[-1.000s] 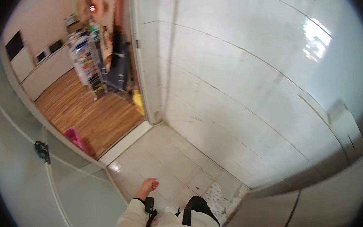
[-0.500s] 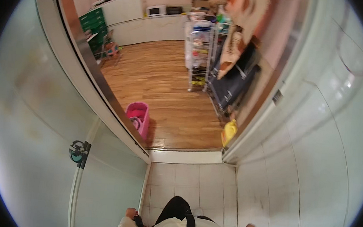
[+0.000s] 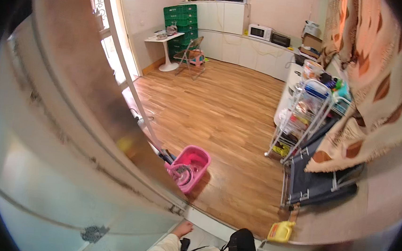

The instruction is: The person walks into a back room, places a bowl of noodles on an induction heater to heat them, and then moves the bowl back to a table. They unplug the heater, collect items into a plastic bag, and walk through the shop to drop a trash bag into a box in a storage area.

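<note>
Low in the view, my left hand (image 3: pixel 184 229) hangs at the end of a cream sleeve, close to the doorway's sill (image 3: pixel 212 224). A black band sits at its wrist. The back of the hand is what shows, and its fingers are too small and turned away to read. My right hand is out of the picture. My dark-clad leg (image 3: pixel 243 244) is at the sill. Just beyond the sill on the left stands a pink mop bucket (image 3: pixel 197 160). On the right is a yellow jug (image 3: pixel 281 231) with a handle.
Wood flooring (image 3: pixel 221 108) stretches beyond the doorway. A white wheeled rack (image 3: pixel 301 117) and a folded dark cot (image 3: pixel 322 180) line the right, below a patterned curtain (image 3: pixel 378 92). Green crates (image 3: pixel 181 18), a white round-based table (image 3: pixel 169 52) and a folding chair (image 3: pixel 192 56) stand far left.
My view has moved forward to the doorway and swung left. The bucket, rack and jug now appear nearer. My right hand has left the picture; my left remains low in view.
</note>
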The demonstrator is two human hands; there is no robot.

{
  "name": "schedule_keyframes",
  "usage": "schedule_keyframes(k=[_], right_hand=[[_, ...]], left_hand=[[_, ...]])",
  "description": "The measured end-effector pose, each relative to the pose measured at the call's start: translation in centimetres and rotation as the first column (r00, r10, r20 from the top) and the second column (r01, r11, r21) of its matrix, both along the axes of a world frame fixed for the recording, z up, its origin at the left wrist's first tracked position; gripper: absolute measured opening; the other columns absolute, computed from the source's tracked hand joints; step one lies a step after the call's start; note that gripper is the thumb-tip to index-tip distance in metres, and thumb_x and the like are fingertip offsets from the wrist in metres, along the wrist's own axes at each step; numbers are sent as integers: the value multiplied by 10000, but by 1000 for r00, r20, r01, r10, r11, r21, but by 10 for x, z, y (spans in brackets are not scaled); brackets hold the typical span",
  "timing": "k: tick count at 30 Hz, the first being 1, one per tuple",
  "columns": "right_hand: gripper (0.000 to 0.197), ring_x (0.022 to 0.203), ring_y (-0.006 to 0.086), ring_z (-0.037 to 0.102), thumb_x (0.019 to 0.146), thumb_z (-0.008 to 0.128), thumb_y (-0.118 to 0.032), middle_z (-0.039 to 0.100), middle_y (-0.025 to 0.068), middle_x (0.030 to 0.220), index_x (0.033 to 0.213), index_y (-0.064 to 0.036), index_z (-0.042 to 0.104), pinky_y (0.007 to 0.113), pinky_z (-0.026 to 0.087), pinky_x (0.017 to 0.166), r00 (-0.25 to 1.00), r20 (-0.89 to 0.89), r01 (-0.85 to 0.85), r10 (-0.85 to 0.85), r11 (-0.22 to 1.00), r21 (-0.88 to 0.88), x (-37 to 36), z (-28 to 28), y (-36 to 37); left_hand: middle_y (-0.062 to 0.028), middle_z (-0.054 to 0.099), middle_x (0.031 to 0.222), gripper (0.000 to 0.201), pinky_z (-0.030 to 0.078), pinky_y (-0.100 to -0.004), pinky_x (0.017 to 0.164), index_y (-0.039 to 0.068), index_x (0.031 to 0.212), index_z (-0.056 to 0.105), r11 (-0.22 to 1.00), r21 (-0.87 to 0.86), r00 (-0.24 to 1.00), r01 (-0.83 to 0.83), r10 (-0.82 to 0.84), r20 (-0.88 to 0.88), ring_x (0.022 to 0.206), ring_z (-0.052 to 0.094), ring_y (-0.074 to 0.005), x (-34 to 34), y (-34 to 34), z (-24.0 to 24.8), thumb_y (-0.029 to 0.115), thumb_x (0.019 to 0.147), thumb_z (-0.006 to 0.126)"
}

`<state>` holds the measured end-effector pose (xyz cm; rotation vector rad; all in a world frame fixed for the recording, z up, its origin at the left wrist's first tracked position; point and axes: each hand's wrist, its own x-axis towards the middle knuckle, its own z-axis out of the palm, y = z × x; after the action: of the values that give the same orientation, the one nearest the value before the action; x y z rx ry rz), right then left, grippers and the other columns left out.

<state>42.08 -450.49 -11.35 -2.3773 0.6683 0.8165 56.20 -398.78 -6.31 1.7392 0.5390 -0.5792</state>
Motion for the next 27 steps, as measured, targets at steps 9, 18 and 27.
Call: schedule_keyframes(k=[9, 18, 27], right_hand=[[212, 521, 225, 526, 769, 419, -193, 543, 92, 587, 671, -39, 528, 364, 415, 481, 977, -131, -165, 171, 985, 56, 270, 10, -4], [222, 548, 270, 542, 742, 417, -182, 559, 107, 611, 634, -44, 552, 405, 424, 520, 791, 367, -444, 489, 872, -205, 718, 98, 31], [150, 604, 232, 570, 763, 415, -80, 581, 124, 649, 836, -44, 540, 338, 450, 588, 676, 633, -551, 377, 829, 95, 927, 161, 214]], left_hand=[[-129, 587, 768, 217, 449, -319, 666, 5, 889, 543, 986, 129, 993, -102, 93, 74, 703, 572, -223, 194, 4, -13, 158, 763, 455], [-112, 586, 721, 238, 465, -346, 581, 9, 854, 565, 710, -7, 678, -704, 669, -306, 655, 586, -225, 182, 34, -76, 198, 788, 436], [-69, 571, 719, 186, 421, -287, 496, 10, 884, 503, 827, 95, 790, -554, 558, -253, 614, 547, -169, 326, 67, -46, 154, 803, 419]])
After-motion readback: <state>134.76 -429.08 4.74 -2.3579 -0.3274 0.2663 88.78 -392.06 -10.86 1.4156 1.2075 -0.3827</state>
